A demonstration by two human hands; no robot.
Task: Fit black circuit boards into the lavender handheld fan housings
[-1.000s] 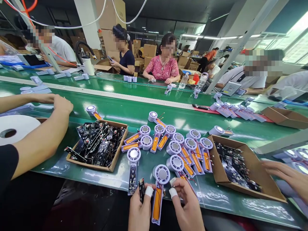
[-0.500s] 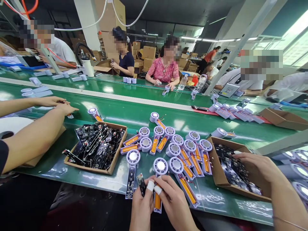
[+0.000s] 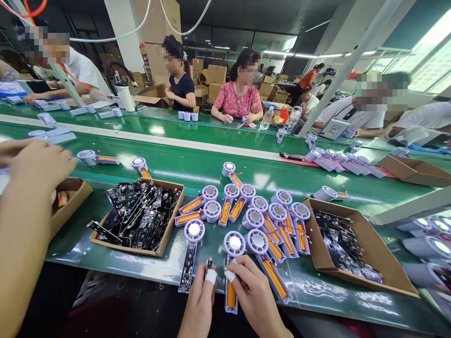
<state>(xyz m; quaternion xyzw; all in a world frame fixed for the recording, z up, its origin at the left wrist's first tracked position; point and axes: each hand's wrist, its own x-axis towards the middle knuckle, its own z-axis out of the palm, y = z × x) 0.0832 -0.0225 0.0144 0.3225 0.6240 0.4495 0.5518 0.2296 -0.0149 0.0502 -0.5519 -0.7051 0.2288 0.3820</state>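
My left hand (image 3: 200, 298) is closed on a narrow black circuit board (image 3: 209, 264), which stands nearly upright between thumb and fingers. White tape wraps fingertips on both hands. My right hand (image 3: 253, 291) is closed in a pinch over a lilac fan-like unit (image 3: 234, 244) with a round head and an orange battery (image 3: 231, 295) in its handle. What the right fingertips pinch is hidden. Left of my hands lies a similar unit (image 3: 194, 231), its handle covered by a black board (image 3: 188, 267). More units (image 3: 257, 241) with orange batteries and thin red wires lie just beyond.
Cardboard boxes of black circuit boards stand left (image 3: 171, 225) and right (image 3: 394, 277). A co-worker's arm (image 3: 28, 206) reaches in at left, above another box (image 3: 72, 211). A metal post (image 3: 338, 75) rises at right. Several people work across the green bench (image 3: 176, 162).
My hands have moved apart, the left one slightly left with the board turned more edge-on. A co-worker's hand has left the right box. The left co-worker's arms have shifted left, uncovering a unit.
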